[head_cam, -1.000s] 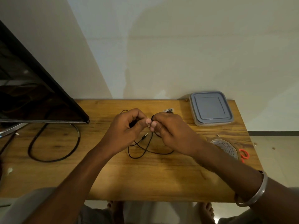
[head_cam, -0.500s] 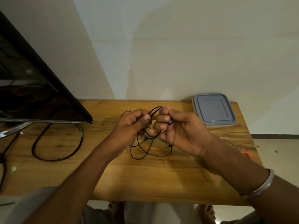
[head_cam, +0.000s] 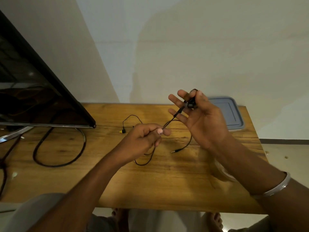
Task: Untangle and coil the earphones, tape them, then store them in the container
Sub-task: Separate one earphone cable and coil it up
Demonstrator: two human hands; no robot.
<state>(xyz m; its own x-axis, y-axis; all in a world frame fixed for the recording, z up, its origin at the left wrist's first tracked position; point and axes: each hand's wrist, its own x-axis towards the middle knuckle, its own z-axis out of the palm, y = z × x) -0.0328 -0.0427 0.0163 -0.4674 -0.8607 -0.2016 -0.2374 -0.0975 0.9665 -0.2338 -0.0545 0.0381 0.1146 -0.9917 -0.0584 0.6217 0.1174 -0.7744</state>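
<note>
Pale wall [head_cam: 184,47] behind wooden table [head_cam: 150,181]. Black screen [head_cam: 33,97] at left, grey lidded container [head_cam: 230,114] at back right. Perhaps a tape roll [head_cam: 220,171], blurred, under the right forearm. Right hand [head_cam: 205,124] raised, palm spread, thumb pinching the earphones [head_cam: 177,114]; left hand [head_cam: 142,141] pinching the cord lower down. Remaining loops and plug [head_cam: 173,151] on the table.
</note>
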